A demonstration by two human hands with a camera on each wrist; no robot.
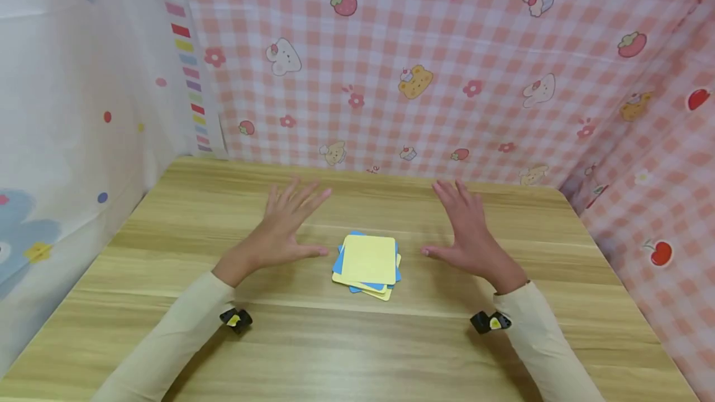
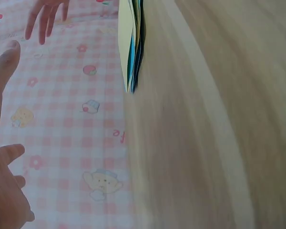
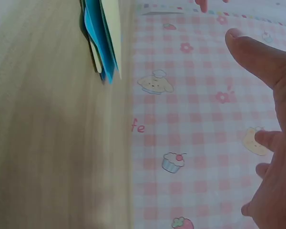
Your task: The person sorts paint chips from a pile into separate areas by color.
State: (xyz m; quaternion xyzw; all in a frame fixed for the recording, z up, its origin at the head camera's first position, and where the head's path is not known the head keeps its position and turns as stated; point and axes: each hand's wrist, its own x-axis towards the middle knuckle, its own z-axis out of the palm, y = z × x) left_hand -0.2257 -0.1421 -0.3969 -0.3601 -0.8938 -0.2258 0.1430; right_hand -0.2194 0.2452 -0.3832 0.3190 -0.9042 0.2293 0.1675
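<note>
A loose stack of square yellow and blue cards (image 1: 368,259) with rounded corners lies on the wooden table, a yellow one on top and the rest fanned at odd angles. To its left my left hand (image 1: 282,231) is held over the table, fingers spread and thumb pointing toward the cards. My right hand (image 1: 466,231) mirrors it on the other side, also spread and apart from the stack. Both hands hold nothing. In the left wrist view the stack's edges (image 2: 129,47) show several thin layers; the right wrist view shows these layers (image 3: 101,38) too.
The wooden table (image 1: 357,352) reaches back to a pink checked curtain (image 1: 357,67) with cartoon prints. A white curtain (image 1: 84,79) hangs on the left, and more checked cloth (image 1: 659,203) on the right. Small black devices (image 1: 236,320) sit at both wrists over beige sleeves.
</note>
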